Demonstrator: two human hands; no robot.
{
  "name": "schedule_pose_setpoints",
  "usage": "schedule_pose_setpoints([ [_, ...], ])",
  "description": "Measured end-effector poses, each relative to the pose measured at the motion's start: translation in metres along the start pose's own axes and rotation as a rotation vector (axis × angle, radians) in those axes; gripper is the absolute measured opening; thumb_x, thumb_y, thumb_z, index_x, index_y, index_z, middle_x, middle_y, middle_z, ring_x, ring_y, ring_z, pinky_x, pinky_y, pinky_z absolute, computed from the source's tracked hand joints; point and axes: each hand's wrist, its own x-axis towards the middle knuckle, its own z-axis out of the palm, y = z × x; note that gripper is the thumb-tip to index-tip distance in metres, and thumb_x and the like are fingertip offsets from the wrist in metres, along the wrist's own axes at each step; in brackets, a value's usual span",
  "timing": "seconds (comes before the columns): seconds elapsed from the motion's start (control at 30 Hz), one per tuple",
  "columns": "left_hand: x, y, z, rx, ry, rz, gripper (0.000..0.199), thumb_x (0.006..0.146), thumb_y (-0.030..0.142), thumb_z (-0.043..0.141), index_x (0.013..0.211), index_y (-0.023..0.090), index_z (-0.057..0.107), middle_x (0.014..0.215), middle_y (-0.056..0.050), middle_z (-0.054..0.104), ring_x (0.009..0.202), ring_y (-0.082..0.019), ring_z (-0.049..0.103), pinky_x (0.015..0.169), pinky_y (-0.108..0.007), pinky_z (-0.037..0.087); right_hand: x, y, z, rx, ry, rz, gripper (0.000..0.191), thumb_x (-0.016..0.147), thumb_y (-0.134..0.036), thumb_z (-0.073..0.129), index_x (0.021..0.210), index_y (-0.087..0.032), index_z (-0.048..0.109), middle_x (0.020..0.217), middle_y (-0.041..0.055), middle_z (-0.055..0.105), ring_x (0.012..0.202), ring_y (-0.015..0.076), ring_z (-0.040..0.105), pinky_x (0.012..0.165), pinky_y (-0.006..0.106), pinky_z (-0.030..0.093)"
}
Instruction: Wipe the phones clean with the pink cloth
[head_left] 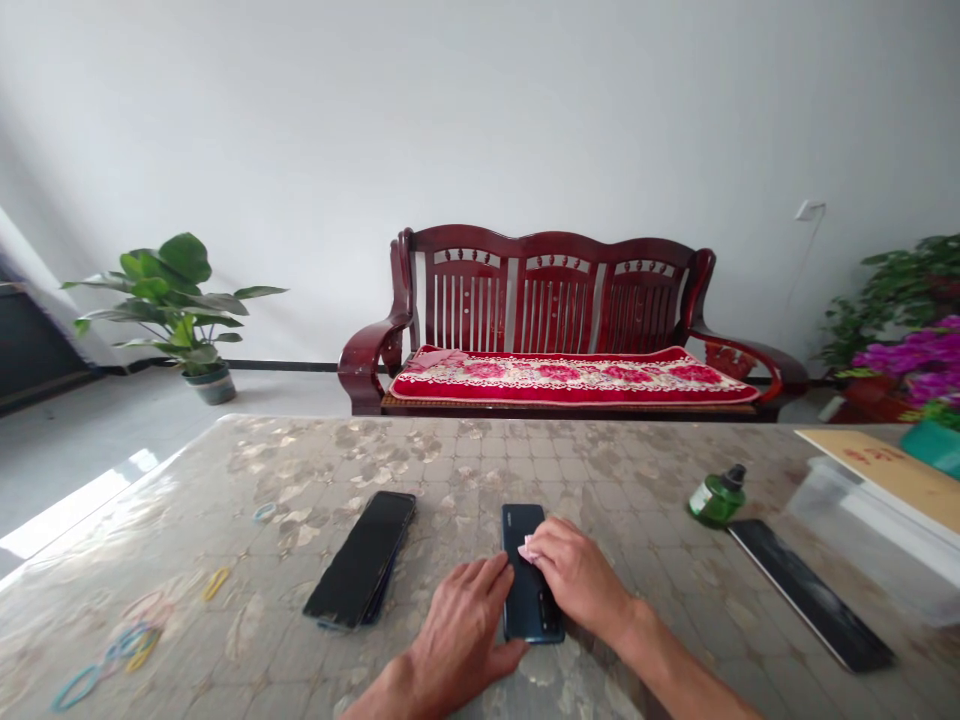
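Note:
A dark blue smartphone (521, 600) lies back side up on the table, its camera block at the near right corner. My left hand (469, 625) steadies it, fingers along its left edge and thumb by its near end. Pinched in my right hand (581, 570) is a small crumpled pinkish-white tissue (528, 549), pressed against the phone's back. Left of my hands, a black-screened phone (364, 555) rests at a slant on another dark phone, which is mostly hidden beneath it.
To the right stand a green bottle (718, 497) with a black top, a long dark flat device (814, 595) and a clear plastic box (862, 530). Coloured elastic bands (112, 655) lie at the left. Beyond the patterned table (457, 450) is a wooden bench (555, 290).

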Motion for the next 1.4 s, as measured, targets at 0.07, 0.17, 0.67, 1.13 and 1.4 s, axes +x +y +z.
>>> schedule_pose_setpoints([
  [0.07,0.0,-0.001,0.001,0.007,0.002,0.011,0.056,0.077,0.039,0.07,0.126,0.015,0.059,0.134,-0.014,0.06,0.114,-0.031,0.06,0.098,-0.044,0.049,0.01,0.006,0.001,-0.02,0.034,0.04,0.024,0.099,-0.018,0.05,0.087,-0.022,0.07,0.092,0.0025,0.067,0.093,0.0163,0.061,0.086,0.027,0.046],
  [0.17,0.0,-0.002,0.001,0.015,0.007,0.016,0.057,0.077,0.04,0.07,0.127,0.016,0.059,0.134,-0.014,0.06,0.114,-0.031,0.061,0.098,-0.045,0.049,0.029,0.018,0.003,-0.065,0.077,0.11,0.025,0.098,-0.017,0.05,0.087,-0.021,0.071,0.093,0.0043,0.068,0.093,0.0168,0.062,0.088,0.028,0.047],
  [0.67,0.001,0.002,-0.007,0.011,-0.006,0.018,0.054,0.076,0.036,0.069,0.125,0.015,0.06,0.134,-0.014,0.06,0.114,-0.031,0.061,0.097,-0.044,0.05,0.009,0.011,0.001,-0.019,0.081,0.103,0.028,0.1,-0.022,0.048,0.086,-0.022,0.072,0.091,0.0042,0.067,0.092,0.0168,0.062,0.086,0.028,0.048],
  [1.13,0.002,-0.001,-0.005,0.017,0.02,0.037,0.052,0.078,0.037,0.067,0.126,0.017,0.059,0.133,-0.014,0.061,0.112,-0.031,0.062,0.096,-0.042,0.051,-0.007,-0.006,0.003,0.034,0.03,0.093,0.027,0.1,-0.021,0.048,0.087,-0.023,0.072,0.093,0.0032,0.067,0.093,0.0164,0.062,0.086,0.025,0.047],
  [1.4,-0.001,-0.003,0.002,0.006,0.048,0.015,0.054,0.078,0.041,0.068,0.126,0.017,0.059,0.133,-0.013,0.061,0.111,-0.031,0.062,0.096,-0.042,0.051,0.02,0.002,0.009,0.009,0.062,0.133,0.026,0.098,-0.018,0.049,0.083,-0.022,0.07,0.089,0.0038,0.067,0.089,0.0174,0.063,0.083,0.026,0.048],
])
